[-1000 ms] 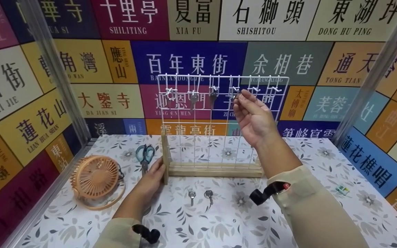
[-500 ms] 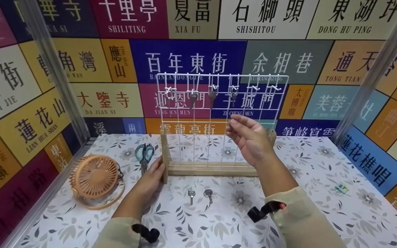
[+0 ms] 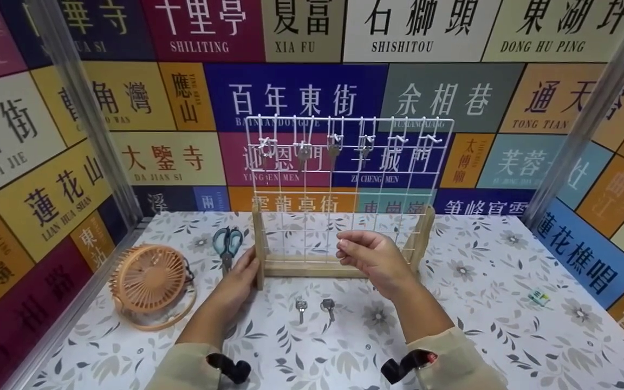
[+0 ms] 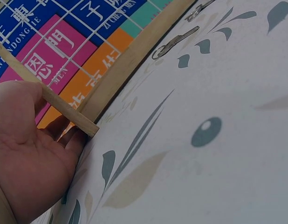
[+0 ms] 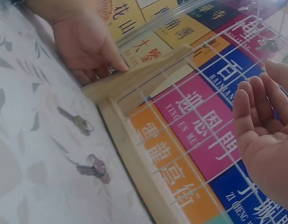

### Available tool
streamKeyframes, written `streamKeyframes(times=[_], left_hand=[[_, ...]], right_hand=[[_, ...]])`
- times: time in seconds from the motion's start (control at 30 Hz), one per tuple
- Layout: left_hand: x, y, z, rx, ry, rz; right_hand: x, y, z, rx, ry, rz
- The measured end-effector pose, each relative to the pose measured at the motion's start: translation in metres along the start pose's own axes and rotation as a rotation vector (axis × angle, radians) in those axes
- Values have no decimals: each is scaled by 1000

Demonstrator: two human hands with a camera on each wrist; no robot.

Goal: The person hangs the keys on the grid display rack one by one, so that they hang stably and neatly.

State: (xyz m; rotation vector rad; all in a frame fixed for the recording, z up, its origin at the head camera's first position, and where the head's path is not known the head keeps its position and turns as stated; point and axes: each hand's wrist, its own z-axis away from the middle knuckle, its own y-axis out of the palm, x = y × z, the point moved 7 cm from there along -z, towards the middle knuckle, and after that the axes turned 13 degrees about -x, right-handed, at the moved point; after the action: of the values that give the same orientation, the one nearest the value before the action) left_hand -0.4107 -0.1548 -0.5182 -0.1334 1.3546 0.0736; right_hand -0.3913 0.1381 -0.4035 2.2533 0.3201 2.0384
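A white wire grid rack on a wooden base stands mid-table in the head view. My left hand grips its left wooden upright, thumb on one side and fingers on the other. My right hand is in front of the grid's lower right part. Nothing shows between its loosely bent fingers. Several keys hang from white hooks on the grid, including a silver key and a darker key. Before the base lie a key and another key with a ring.
Teal-handled scissors lie behind my left hand. An orange desk fan stands at the left. A small green-and-white packet lies on the right side of the leaf-patterned table. Sign-printed walls enclose the table.
My right hand has come away from the fourth hook and moved down and left, leaving a key hanging there. The left hand has kept its place on the upright.
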Motion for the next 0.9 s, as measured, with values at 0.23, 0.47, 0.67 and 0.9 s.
streamKeyframes(times=[0.23,0.47,0.67,0.9], left_hand=[[-1,0,1,7,8,-7],[-2,0,1,12,47,-8],[-3,1,0,17,26,2],[-1,-2,-1,-3,7,-34]], right_hand=[[-28,-6,-4,-23,62,50],[-67,-11,-9,-25,153,151],[-91,-10,-8,31,168,258],[-106,-11,-7,76,165,379]])
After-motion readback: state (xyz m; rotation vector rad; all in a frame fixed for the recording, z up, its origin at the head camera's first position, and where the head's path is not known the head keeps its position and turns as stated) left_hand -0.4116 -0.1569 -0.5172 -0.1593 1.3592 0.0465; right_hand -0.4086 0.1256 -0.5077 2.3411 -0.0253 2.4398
